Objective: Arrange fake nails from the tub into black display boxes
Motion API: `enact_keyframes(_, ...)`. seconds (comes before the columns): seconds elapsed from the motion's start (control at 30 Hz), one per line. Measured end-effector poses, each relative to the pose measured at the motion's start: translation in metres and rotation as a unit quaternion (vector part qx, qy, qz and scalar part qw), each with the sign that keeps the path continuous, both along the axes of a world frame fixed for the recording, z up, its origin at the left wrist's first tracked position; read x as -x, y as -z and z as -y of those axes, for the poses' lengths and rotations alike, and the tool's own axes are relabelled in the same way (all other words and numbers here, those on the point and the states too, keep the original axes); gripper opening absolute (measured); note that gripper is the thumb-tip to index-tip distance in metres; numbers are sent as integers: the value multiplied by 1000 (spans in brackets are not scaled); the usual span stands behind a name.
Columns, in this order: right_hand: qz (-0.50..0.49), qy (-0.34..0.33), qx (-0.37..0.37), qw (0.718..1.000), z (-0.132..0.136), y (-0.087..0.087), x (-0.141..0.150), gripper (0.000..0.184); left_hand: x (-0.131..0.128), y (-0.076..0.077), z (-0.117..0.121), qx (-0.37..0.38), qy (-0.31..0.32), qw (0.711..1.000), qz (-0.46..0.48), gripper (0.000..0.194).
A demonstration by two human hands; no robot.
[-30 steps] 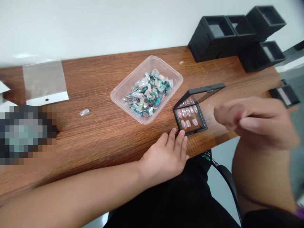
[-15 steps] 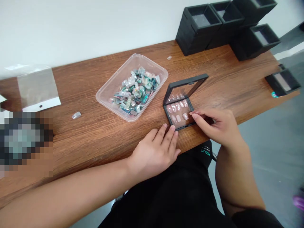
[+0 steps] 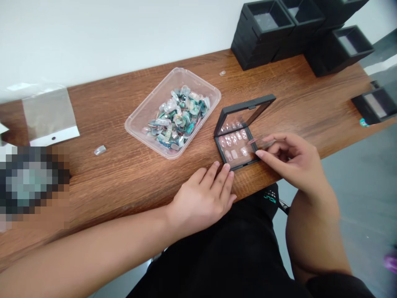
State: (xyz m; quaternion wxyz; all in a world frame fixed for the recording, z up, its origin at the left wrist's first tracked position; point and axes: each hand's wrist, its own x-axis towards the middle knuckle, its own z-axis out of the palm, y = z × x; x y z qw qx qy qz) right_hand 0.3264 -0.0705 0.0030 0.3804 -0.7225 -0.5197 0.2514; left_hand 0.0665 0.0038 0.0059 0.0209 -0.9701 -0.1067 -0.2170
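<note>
Small square black display case (image 3: 236,145), hinged lid with clear window raised: stands near the front edge of the brown wood-grain table (image 3: 124,174), just right of the tub. Its tray holds rows of pale, translucent press-on nails (image 3: 234,142).

Left hand (image 3: 203,198): palm down and flat on the table, fingers loosely together, holding nothing; fingertips (image 3: 226,167) touch or nearly touch the case's front left corner.

Right hand (image 3: 293,159): at the case's right side, fingers loosely curled. A small pale nail piece (image 3: 252,141) shows at the upper fingertips, over the tray's right edge; whether it is pinched cannot be told. The lower finger points to the case's front right corner.

Clear rectangular plastic tub (image 3: 139,116): just left of the case, heaped with teal and silvery nail pieces (image 3: 178,118).

Stack of open black boxes (image 3: 297,29): far right corner of the table.

2 stray clear pieces (image 3: 99,150): 1 left of the tub, 1 near the stack.

Clear plastic bag with white header (image 3: 49,116): far left.
</note>
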Motion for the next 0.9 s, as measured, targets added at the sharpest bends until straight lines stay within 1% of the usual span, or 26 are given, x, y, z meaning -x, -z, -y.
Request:
enact_keyframes(0.13, 29, -41, 2, 999, -15, 2, -5, 32, -1, -1, -1, -2, 4, 1000, -7, 38)
enact_keyframes(0.3, 21, -41, 9, 999, -30, 1, -10, 28, 0, -1, 0, 0, 4, 1000, -6, 38)
enact_keyframes(0.43, 11, -51, 13, 999, -28, -2, -12, 25, 0, 0, -1, 3, 7, 1000, -6, 38)
enact_keyframes(0.6, -16, -90, 46, 995, -30, -11, -19, 22, 1, -1, -1, 2, 6, 1000, -4, 37)
enact_keyframes(0.73, -41, -120, 71, 989, -27, -18, -25, 24, 1, -2, -1, 1, 1, 1000, -5, 34)
enact_keyframes(0.83, -51, -126, 75, 988, -18, -17, -25, 25, 0, -3, 0, 2, -8, 1000, -15, 34)
enact_keyframes(0.9, -47, -107, 48, 992, -13, -12, -22, 23, 0, -3, 0, 3, -9, 1000, -13, 34)
